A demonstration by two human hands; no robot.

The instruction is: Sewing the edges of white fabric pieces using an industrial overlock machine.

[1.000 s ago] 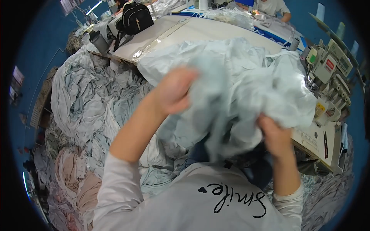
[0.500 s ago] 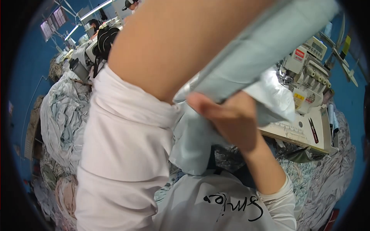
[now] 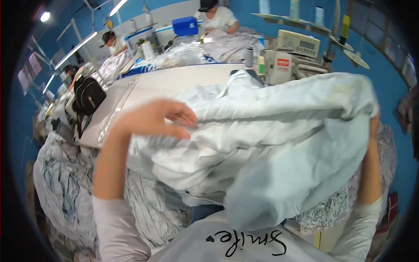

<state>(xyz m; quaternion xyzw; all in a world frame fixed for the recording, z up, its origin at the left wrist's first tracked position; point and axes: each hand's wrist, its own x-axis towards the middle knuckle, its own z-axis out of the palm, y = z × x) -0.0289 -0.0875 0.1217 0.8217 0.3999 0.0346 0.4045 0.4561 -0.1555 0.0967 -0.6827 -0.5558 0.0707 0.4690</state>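
Note:
A large piece of pale blue-white cloth (image 3: 262, 135) stretches in loose folds across the middle, over the sewing table and toward my lap. At its right end my right hand (image 3: 374, 126) grips the raised edge; most of its fingers are hidden behind the cloth. My left hand (image 3: 159, 118) hovers at the left part of the cloth, slightly blurred, with thumb and fingers apart and nothing between them. A rounded flap of the cloth hangs down in front of my grey apron (image 3: 192, 240).
Beyond the cloth stands a sewing machine (image 3: 283, 65) with a control box and thread cones. A black backpack (image 3: 88, 96) rests on the left of the white table (image 3: 174, 76). Piles of crumpled fabric (image 3: 65, 183) lie at the left. Several people work farther back.
My left arm has drawn back from across the view to the left, and its hand is off the cloth. My right hand has moved right, and the cloth is spread wider.

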